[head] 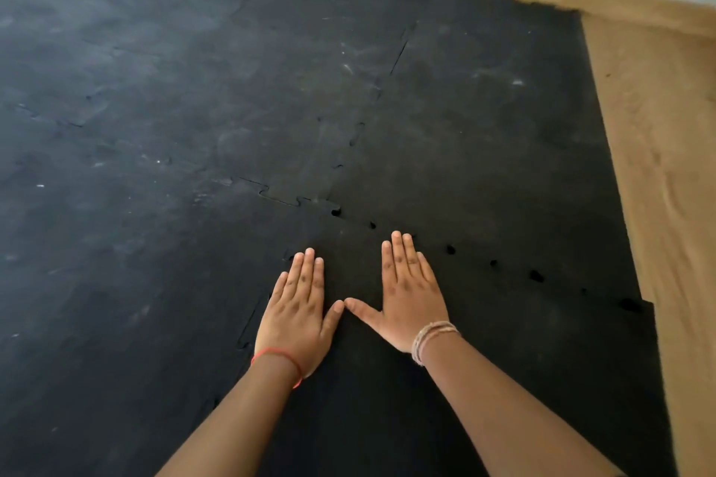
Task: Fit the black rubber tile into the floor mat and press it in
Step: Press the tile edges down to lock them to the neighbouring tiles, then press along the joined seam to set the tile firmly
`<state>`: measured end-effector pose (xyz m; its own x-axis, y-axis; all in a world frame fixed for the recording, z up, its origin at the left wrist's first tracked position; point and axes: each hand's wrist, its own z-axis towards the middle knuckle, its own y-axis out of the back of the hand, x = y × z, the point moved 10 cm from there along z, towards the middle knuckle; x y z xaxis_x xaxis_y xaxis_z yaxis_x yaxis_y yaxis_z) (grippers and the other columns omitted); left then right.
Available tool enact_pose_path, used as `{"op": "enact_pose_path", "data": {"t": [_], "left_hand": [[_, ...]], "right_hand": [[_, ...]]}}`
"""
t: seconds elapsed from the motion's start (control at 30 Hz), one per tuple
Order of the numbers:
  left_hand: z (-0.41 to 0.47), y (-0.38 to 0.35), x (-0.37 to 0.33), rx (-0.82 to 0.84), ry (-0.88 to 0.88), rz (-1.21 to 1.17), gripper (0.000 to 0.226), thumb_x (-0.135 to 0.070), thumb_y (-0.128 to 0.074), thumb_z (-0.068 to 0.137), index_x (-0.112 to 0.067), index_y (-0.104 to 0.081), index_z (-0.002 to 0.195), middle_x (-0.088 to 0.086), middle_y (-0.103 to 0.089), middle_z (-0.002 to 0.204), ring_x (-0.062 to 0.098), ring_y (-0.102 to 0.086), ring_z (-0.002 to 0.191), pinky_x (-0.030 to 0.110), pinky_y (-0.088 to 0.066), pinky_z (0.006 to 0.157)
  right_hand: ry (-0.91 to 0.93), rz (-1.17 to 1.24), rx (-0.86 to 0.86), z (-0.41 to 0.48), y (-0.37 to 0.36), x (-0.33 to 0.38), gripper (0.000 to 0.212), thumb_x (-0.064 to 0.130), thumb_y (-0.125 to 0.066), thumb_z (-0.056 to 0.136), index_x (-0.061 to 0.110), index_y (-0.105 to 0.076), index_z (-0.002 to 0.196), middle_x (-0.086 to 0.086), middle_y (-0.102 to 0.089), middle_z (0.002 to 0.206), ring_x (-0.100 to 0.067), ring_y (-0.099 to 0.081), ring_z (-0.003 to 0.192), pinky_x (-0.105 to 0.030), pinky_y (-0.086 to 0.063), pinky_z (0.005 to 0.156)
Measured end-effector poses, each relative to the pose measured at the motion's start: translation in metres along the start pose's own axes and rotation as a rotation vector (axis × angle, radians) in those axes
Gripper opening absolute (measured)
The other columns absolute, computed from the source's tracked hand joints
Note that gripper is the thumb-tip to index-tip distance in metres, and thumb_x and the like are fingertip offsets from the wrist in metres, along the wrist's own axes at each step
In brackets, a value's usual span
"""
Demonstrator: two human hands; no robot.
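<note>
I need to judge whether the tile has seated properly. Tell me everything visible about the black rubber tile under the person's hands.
The black rubber tile is matte, darker and cleaner than the dusty black floor mat. It lies flat at the mat's near right corner beside the bare wooden floor. Its puzzle-cut far edge shows small dark gaps along the seam. The left hand and right hand press flat on it near its far left corner, fingers together, thumb tips almost touching.

Wooden floor [666,135], light brown: carries black interlocking floor mat [193,89], with black rubber tile [503,360] at its near right corner.
</note>
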<state>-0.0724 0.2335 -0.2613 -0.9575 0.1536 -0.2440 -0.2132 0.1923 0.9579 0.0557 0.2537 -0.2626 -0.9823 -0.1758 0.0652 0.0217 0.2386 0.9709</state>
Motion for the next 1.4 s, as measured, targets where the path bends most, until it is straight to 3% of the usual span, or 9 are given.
{"op": "enact_pose_path", "data": {"t": [0.1,0.2,0.33,0.43,0.5,0.6,0.7,0.87,1.4], "left_hand": [[0.004,-0.001,0.001,0.023,0.001,0.027,0.098,-0.065,0.044,0.048,-0.017,0.029,0.133,-0.001,0.033,0.145,0.012,0.033,0.132,0.025,0.021,0.109],[0.003,0.002,-0.003,0.088,-0.018,0.034,0.097,-0.071,0.037,0.052,-0.017,0.028,0.132,-0.002,0.033,0.144,0.012,0.032,0.131,0.027,0.016,0.11],[0.01,0.011,0.005,0.164,-0.02,0.058,0.065,-0.049,-0.009,0.094,-0.013,0.014,0.143,0.002,0.022,0.153,0.012,0.021,0.14,0.027,0.011,0.114],[0.025,0.02,0.016,0.136,0.022,0.024,0.061,-0.042,-0.011,0.096,-0.011,0.012,0.143,0.005,0.019,0.154,0.013,0.018,0.141,0.029,0.009,0.115],[0.031,0.017,0.018,0.14,0.028,-0.011,0.06,-0.042,-0.01,0.096,-0.012,0.013,0.143,0.004,0.021,0.154,0.013,0.018,0.141,0.029,0.008,0.116],[0.031,0.014,0.02,0.075,0.001,0.003,0.069,-0.056,0.008,0.08,-0.018,0.022,0.135,-0.003,0.029,0.145,0.008,0.025,0.135,0.025,0.012,0.112],[0.032,0.011,0.023,0.066,0.002,0.018,0.076,-0.057,0.016,0.066,-0.02,0.025,0.132,-0.005,0.031,0.141,0.007,0.028,0.131,0.024,0.014,0.11],[0.046,0.021,0.023,0.122,-0.014,0.056,0.062,-0.043,-0.015,0.096,-0.014,0.012,0.143,0.002,0.019,0.154,0.007,0.019,0.139,0.024,0.01,0.112],[0.086,0.02,0.011,0.141,-0.016,0.027,0.061,-0.036,-0.021,0.097,-0.011,0.009,0.144,0.004,0.016,0.155,0.014,0.015,0.142,0.027,0.007,0.115]], "right_hand": [[-0.001,0.009,-0.004,0.002,0.002,0.0,0.109,0.081,0.021,0.054,0.008,0.025,0.135,-0.009,0.028,0.148,-0.02,0.028,0.135,-0.036,0.014,0.109],[-0.003,0.007,0.055,0.003,0.003,-0.001,0.106,0.082,-0.004,0.069,0.007,0.021,0.14,-0.011,0.025,0.152,-0.023,0.023,0.139,-0.036,0.011,0.111],[0.075,-0.046,0.124,0.006,0.008,0.0,0.104,0.077,-0.025,0.079,0.006,0.017,0.143,-0.01,0.023,0.153,-0.023,0.021,0.14,-0.038,0.005,0.115],[0.188,-0.054,0.126,0.009,0.008,0.013,0.109,0.082,-0.019,0.073,0.007,0.02,0.142,-0.008,0.028,0.152,-0.022,0.025,0.139,-0.038,0.006,0.116],[0.204,-0.041,0.055,0.011,0.009,0.021,0.114,0.086,0.002,0.061,0.007,0.021,0.141,-0.009,0.027,0.152,-0.021,0.025,0.138,-0.037,0.007,0.115],[0.165,-0.035,-0.035,0.014,0.009,0.022,0.111,0.082,0.02,0.055,0.008,0.023,0.138,-0.009,0.026,0.152,-0.021,0.024,0.139,-0.036,0.01,0.114],[0.17,-0.011,-0.01,0.016,0.007,0.023,0.108,0.081,0.014,0.058,0.009,0.023,0.138,-0.008,0.027,0.152,-0.02,0.025,0.138,-0.035,0.012,0.113],[0.167,0.02,-0.041,0.016,0.011,0.023,0.105,0.082,0.011,0.06,0.011,0.023,0.137,-0.007,0.023,0.153,-0.018,0.024,0.139,-0.033,0.013,0.112],[0.088,0.093,-0.134,0.02,0.014,0.01,0.095,0.069,0.007,0.071,0.007,0.015,0.143,-0.009,0.015,0.156,-0.018,0.017,0.141,-0.033,0.011,0.112]]}}
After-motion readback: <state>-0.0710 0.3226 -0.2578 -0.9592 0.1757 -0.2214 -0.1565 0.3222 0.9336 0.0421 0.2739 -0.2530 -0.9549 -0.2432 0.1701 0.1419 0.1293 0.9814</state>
